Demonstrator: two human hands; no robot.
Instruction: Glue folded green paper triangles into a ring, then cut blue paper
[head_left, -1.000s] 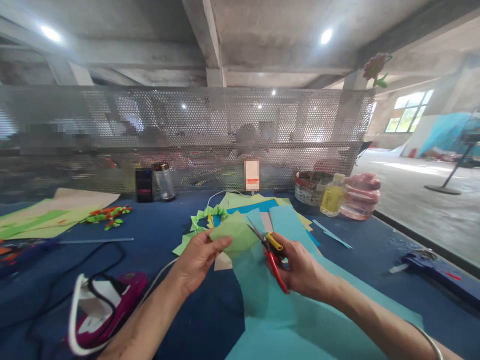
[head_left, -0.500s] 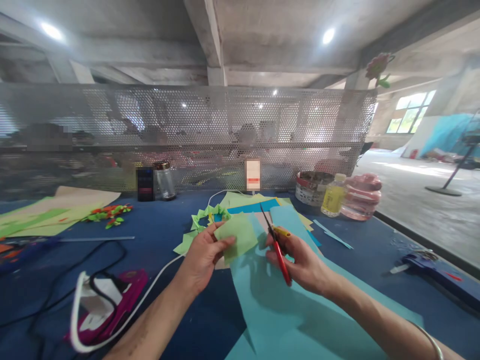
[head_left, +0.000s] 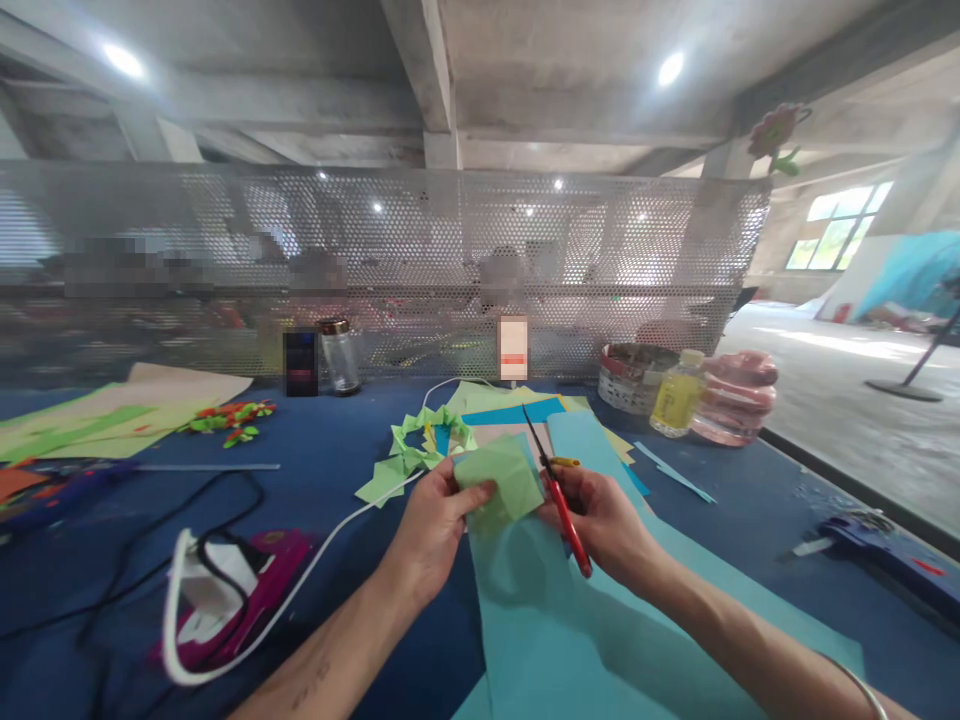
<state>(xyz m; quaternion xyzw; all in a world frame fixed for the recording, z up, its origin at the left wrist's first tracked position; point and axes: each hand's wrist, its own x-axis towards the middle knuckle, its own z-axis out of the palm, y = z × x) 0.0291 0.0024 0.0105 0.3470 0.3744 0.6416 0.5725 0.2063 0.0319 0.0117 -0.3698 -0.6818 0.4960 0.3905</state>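
Observation:
My left hand (head_left: 439, 520) pinches a light green square of paper (head_left: 504, 485) between thumb and fingers, in front of my body. In my right hand (head_left: 604, 520) are scissors with a red handle (head_left: 568, 528), their dark blades pointing up and away to the left. A yellow part (head_left: 564, 462) shows above the right fingers; I cannot tell whether it belongs to the scissors. The green square's right edge is close to the right fingertips. Beneath both hands lies a large light blue sheet (head_left: 555, 640). A ring of folded green paper (head_left: 405, 430) lies just beyond the left hand.
At left are a magenta power strip (head_left: 262, 590) with a white cable, paper sheets (head_left: 82, 420) and small red-green cutouts (head_left: 229, 420). A glass jar (head_left: 341, 360), round tin (head_left: 637, 380), yellow bottle (head_left: 677, 395) and pink container (head_left: 739, 398) stand behind. A blue utility knife (head_left: 892, 560) lies right.
My left hand has brought the green square to the right, closer to the scissors and my right hand. The view has shifted slightly, while the right hand keeps its grip.

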